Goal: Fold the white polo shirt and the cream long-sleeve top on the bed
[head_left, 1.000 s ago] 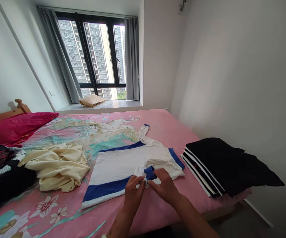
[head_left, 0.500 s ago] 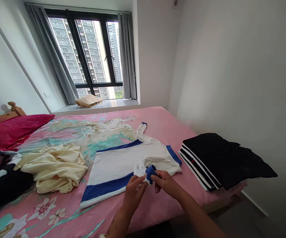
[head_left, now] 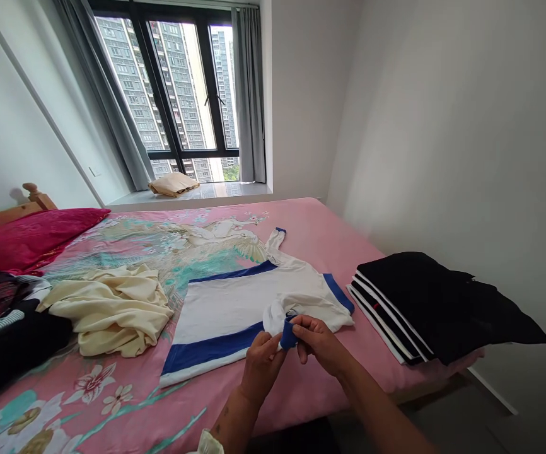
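Observation:
A white shirt with blue side panels and a blue collar (head_left: 235,309) lies spread on the bed. Its near sleeve is bunched up and ends in a blue cuff (head_left: 289,334). My left hand (head_left: 262,364) pinches the lower left of this cuff, fingers closed. On the cuff's upper right edge, my right hand (head_left: 318,340) grips the cloth between thumb and fingers. The far sleeve stretches away with its own blue cuff (head_left: 280,229).
Right of the shirt stands a stack of folded black and white clothes (head_left: 424,302). Crumpled cream cloth (head_left: 112,309) and a dark clothes pile (head_left: 17,340) lie left on the pink flowered bedsheet (head_left: 235,416). A red pillow (head_left: 31,236) rests near the headboard.
The view has shifted slightly, so the scene sits a little farther right. The blue cuff has turned and looks more upright, and my right fingers have moved to its upper edge.

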### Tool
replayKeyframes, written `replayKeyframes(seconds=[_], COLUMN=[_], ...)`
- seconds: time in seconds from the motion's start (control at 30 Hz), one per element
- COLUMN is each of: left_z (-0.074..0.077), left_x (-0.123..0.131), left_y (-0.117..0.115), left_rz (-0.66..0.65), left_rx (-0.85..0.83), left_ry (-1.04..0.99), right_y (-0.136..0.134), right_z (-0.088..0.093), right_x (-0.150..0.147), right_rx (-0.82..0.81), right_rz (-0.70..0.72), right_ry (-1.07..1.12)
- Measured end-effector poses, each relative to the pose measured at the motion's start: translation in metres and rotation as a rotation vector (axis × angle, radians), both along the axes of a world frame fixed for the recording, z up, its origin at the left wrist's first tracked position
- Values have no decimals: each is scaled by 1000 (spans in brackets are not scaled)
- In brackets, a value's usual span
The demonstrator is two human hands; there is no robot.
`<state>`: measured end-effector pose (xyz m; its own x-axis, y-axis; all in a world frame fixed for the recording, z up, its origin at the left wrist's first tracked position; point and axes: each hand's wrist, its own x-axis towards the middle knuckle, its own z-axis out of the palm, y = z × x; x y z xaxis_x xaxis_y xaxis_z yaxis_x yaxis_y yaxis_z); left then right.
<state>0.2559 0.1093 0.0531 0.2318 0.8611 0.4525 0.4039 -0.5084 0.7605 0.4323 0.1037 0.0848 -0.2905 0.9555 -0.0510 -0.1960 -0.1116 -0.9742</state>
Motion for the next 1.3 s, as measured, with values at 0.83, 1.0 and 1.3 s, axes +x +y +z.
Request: replayKeyframes(seconds=[0.83, 1.0, 1.3], left_z=[82, 91, 68], left_x=[-63, -56, -72], left_y=[47, 34, 33], left_rz=[43, 92, 130], left_rx=[-511, -545, -498], left_ry=[-366, -576, -538], right_y=[18, 49, 64], right_z=[-31, 12, 46], right_x=[2, -24, -46], right_rx=[739, 841, 549], right_rz=[-442, -368, -146], right_ry=[-684, -596, -554])
